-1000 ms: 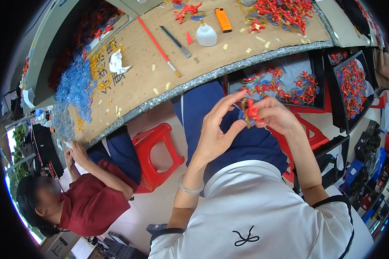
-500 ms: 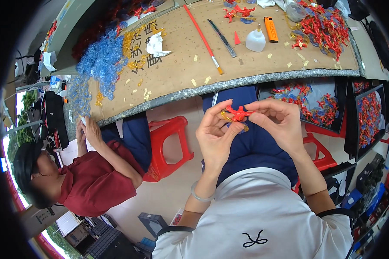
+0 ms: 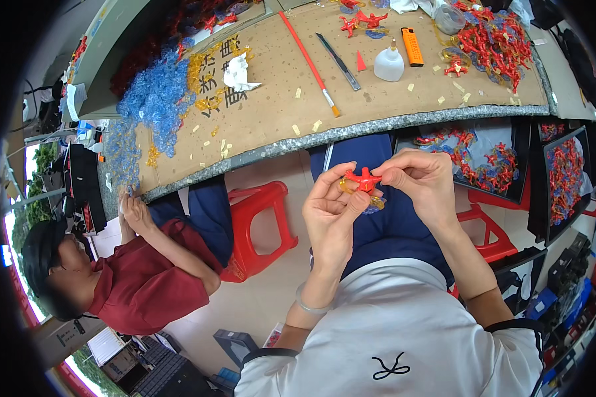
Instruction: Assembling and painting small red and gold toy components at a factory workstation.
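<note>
Off the near edge of the counter [image 3: 371, 108], over blue trousers [image 3: 404, 235], pinches with left hand [image 3: 331, 218] and right hand [image 3: 427, 188], thumbs towards fingers; holds between both sets of fingertips a red piece [image 3: 367, 181], right tip at right thumb, translucent parts [image 3: 375, 206] below.

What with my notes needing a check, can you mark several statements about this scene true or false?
1. The left hand and right hand both touch the red piece. True.
2. The bottle is between the knife and the lighter. True.
3. The lighter is blue. False: it is orange.
4. The brush lies left of the knife. True.
5. The left hand's wrist is bare. False: it wears a pale bracelet.
</note>
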`<state>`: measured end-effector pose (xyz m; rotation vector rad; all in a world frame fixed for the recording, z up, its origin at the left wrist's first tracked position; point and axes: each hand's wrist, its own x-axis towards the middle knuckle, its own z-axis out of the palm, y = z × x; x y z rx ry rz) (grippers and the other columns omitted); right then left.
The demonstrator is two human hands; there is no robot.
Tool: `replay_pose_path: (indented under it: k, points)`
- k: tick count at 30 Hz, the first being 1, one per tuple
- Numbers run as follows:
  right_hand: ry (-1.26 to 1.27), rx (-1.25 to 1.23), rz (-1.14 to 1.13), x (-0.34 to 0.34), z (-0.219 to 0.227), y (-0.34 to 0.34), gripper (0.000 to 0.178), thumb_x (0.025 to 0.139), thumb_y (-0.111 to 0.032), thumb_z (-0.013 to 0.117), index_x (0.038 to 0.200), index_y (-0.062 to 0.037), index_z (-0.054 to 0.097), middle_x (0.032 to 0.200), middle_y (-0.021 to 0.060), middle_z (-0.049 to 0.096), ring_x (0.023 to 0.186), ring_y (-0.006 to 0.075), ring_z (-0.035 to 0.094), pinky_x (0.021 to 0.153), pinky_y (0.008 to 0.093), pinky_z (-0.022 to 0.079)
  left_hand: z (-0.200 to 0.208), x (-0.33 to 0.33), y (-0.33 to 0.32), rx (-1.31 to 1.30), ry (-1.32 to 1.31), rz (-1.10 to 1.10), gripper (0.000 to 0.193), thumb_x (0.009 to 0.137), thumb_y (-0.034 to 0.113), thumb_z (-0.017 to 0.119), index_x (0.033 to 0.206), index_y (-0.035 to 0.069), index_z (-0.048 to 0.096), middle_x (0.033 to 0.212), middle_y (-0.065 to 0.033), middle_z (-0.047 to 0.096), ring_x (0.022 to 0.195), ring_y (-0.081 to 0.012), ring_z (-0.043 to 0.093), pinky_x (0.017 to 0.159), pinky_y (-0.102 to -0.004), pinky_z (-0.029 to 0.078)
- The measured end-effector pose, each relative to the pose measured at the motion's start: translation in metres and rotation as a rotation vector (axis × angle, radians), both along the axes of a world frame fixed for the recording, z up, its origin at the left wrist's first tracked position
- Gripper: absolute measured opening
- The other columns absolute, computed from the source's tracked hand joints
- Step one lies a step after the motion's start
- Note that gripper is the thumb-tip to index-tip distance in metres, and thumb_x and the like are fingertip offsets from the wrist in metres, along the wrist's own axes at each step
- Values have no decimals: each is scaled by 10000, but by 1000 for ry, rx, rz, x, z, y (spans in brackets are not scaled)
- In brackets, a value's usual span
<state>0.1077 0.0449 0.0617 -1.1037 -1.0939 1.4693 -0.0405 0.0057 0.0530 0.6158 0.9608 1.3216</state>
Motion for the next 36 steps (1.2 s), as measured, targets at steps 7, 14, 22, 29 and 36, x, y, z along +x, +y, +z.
replay_pose_path:
  k: [7,14,22,29,36]
  points:
    - [146,-7,-15,-1,-10,0,82,800,1,673,870,29,702,816,95,661,733,114,620,662,228,504,3,2,5,-12,94,2,371,870,63,617,1196,-63,493,1004,-149,640,864,-208,644,752,-312,535]
    - [159,6,-40,1,-17,-2,79,817,3,654,877,34,696,815,97,650,729,131,631,681,242,523,6,0,6,-76,75,-139,264,899,70,550,1116,-80,562,966,-142,647,830,-198,645,746,-305,525]
    - [206,-71,53,3,-13,2,104,857,-8,622,933,61,643,850,100,656,780,133,649,691,244,539,8,4,5,-28,263,-14,215,862,-16,560,1064,-79,596,933,-142,652,797,-168,638,723,-288,530]
    - [169,-80,87,-1,-12,4,111,855,-11,628,943,56,640,861,89,658,778,111,635,704,228,528,4,1,4,1,245,37,215,845,-55,545,1054,-79,593,942,-134,647,808,-165,639,723,-282,530]
    - [108,-21,148,-13,-8,11,91,837,2,640,916,43,659,867,82,661,782,98,622,708,227,525,0,-9,1,60,271,106,208,831,-83,532,1031,-79,592,941,-126,644,813,-167,642,742,-282,524]
